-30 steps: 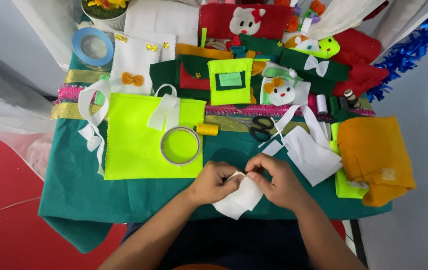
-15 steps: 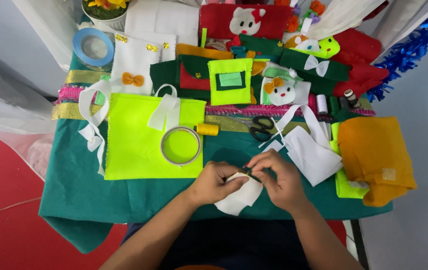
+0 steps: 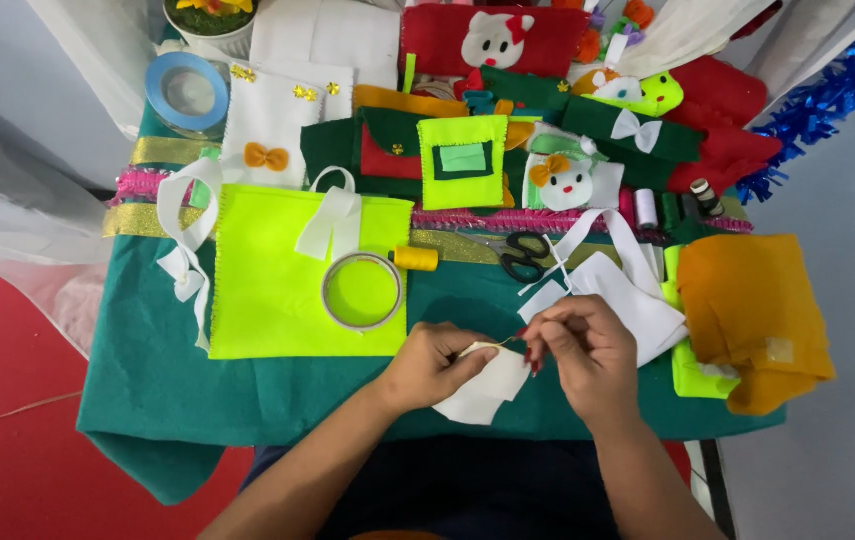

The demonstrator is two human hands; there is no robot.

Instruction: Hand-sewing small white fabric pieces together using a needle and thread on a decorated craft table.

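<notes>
Both hands are low and central over the worktop (image 3: 148,400), which is draped in teal-green felt. The left hand (image 3: 435,366) is curled, thumb and fingers pinching the upper edge of a small white felt piece (image 3: 483,390) that hangs just past the near edge of the cloth. The right hand (image 3: 588,350) sits right beside it, fingertips pressed together in a fine pinch at that same edge; whatever it grips there is too small to tell. Just beyond the left hand lies a neon yellow felt sheet (image 3: 268,290), with a ring of clear tape (image 3: 363,291) resting on its near right corner and a white ribbon loop (image 3: 333,215) on its top edge. A yellow thread spool (image 3: 416,259) sits just to the right of the sheet, black-handled scissors (image 3: 525,255) near it. To the right of the right hand, white felt pieces (image 3: 638,305), then a folded mustard-orange felt (image 3: 748,310) by the edge. A blue tape roll (image 3: 186,92) sits at the far left corner.
</notes>
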